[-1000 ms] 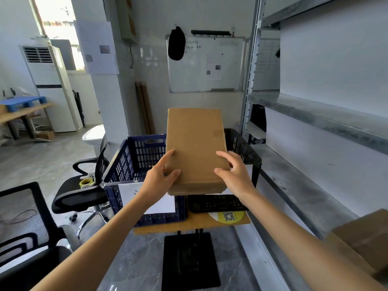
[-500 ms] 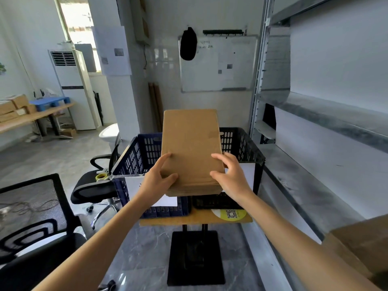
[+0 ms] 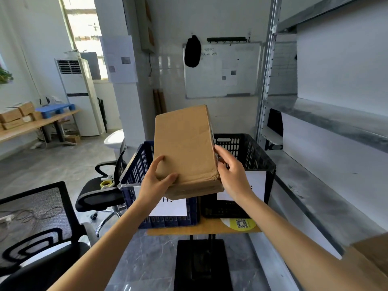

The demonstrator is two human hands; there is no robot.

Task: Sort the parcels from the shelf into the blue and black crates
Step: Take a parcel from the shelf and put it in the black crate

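A flat brown cardboard parcel [image 3: 184,148] is held up in front of me, tilted, above the crates. My left hand [image 3: 155,181] grips its near left corner, thumb on top. My right hand [image 3: 231,175] touches its right edge with the fingers spread. Behind and below the parcel stand the blue crate [image 3: 136,166] on the left and the black crate [image 3: 247,152] on the right, side by side on a small wooden table [image 3: 201,227]. Each crate carries a white paper label on its front. The crates' insides are hidden by the parcel.
A grey metal shelf [image 3: 327,198] runs along the right, with another cardboard parcel [image 3: 375,255] at its near end. Two black office chairs [image 3: 100,192] stand to the left; one has a tape roll [image 3: 106,183] on its seat. The table's black base [image 3: 201,263] stands on the floor.
The parcel has tilted and turned to the left, and moved nearer the crates. My right hand has slid from the near end to the right edge, fingers loosening.
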